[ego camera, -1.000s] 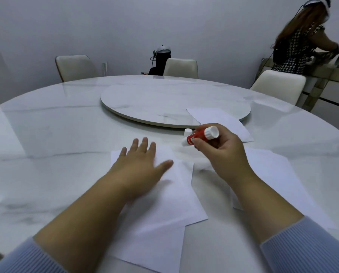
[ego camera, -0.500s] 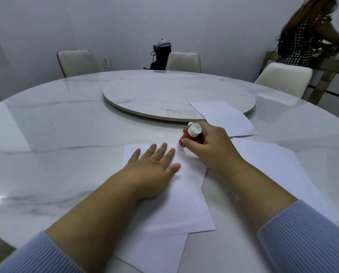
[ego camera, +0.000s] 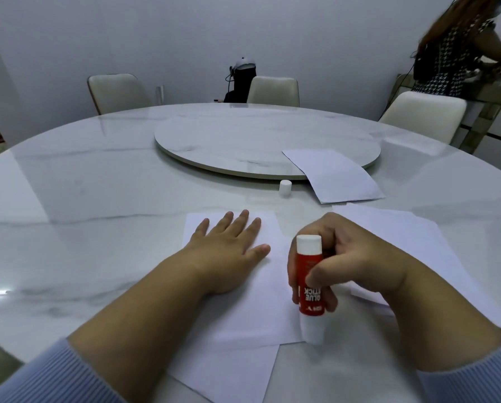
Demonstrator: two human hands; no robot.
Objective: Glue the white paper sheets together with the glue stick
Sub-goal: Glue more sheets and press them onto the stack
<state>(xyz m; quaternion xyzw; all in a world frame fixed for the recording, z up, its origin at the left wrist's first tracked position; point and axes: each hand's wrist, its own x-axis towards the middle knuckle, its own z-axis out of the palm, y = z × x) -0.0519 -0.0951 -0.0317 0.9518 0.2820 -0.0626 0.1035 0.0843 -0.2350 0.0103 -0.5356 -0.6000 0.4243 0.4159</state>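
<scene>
White paper sheets point(ego camera: 243, 309) overlapped at the table's point(ego camera: 68, 199) near edge, pinned under left hand point(ego camera: 226, 257), flat with fingers spread. Just right, glue stick point(ego camera: 310, 286) upright, long axis vertical, tip down on top sheet's near right corner, clenched in right hand point(ego camera: 351, 266). Cap point(ego camera: 284, 188) farther off, toward turntable point(ego camera: 266, 141). Probably spreading glue along that edge.

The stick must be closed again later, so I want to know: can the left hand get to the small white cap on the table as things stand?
Probably yes. The left hand lies flat on the paper and holds nothing, and only bare table shows between it and the cap.
</scene>
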